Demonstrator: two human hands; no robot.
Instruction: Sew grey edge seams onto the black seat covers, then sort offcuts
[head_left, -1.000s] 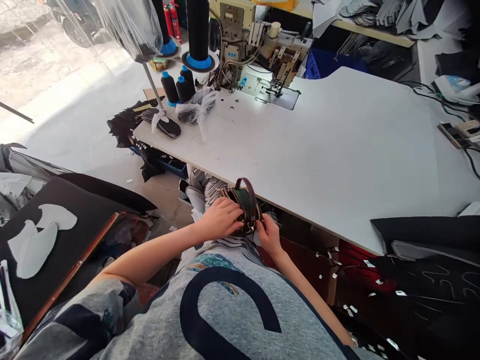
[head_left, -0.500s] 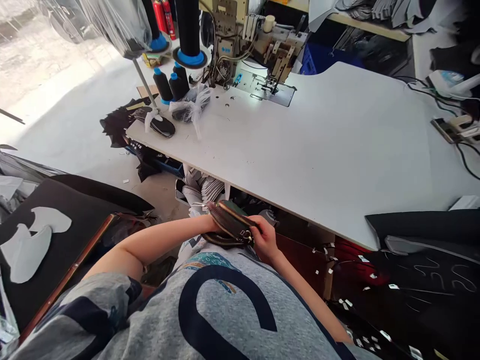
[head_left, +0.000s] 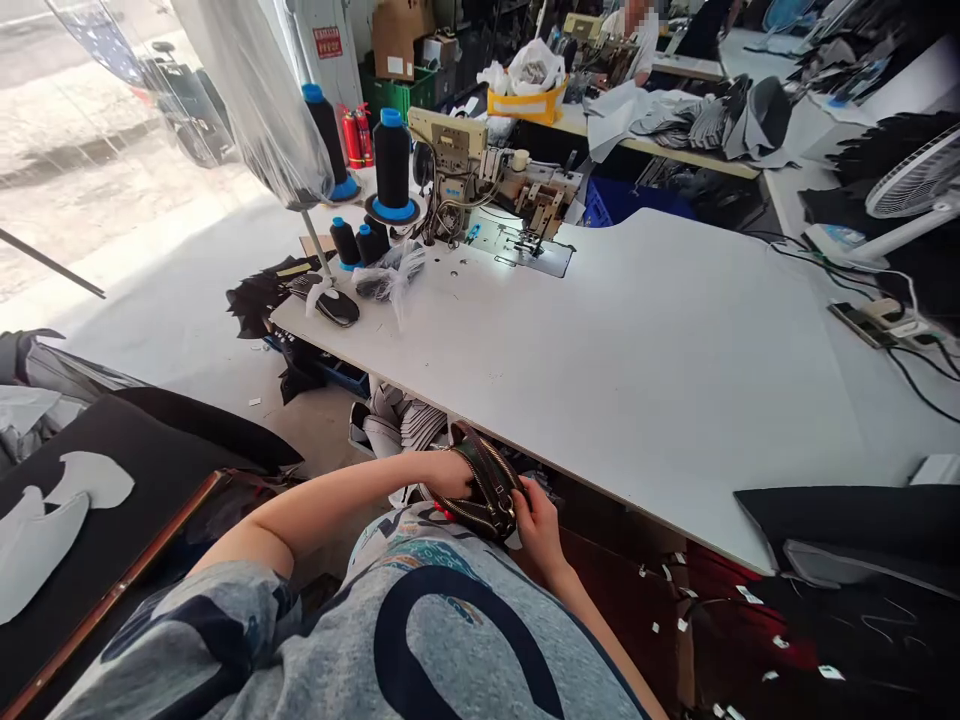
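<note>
A small dark brown zip bag (head_left: 495,497) with brass-coloured zips is held at my waist, just in front of the table edge. My left hand (head_left: 451,474) reaches into its opening, so the fingers are hidden. On the other side, my right hand (head_left: 540,522) pinches the bag's edge near the zip end. Something small and red (head_left: 444,511) shows at the lower edge of the bag; its kind is not clear. Stacked grey fabric pieces (head_left: 420,424) lie under the table beyond my left wrist.
A white sewing table (head_left: 637,350) spreads ahead, with a sewing machine (head_left: 480,180) at its back. Black thread cones (head_left: 392,165) and a phone-like black object (head_left: 337,307) stand or lie at left. Black sheet material (head_left: 862,520) overhangs the right corner. A person (head_left: 634,40) sits far back.
The view has tilted up, bringing more of the room into sight. My left hand has gone deeper into the bag, which has turned more upright. My right hand keeps its hold.
</note>
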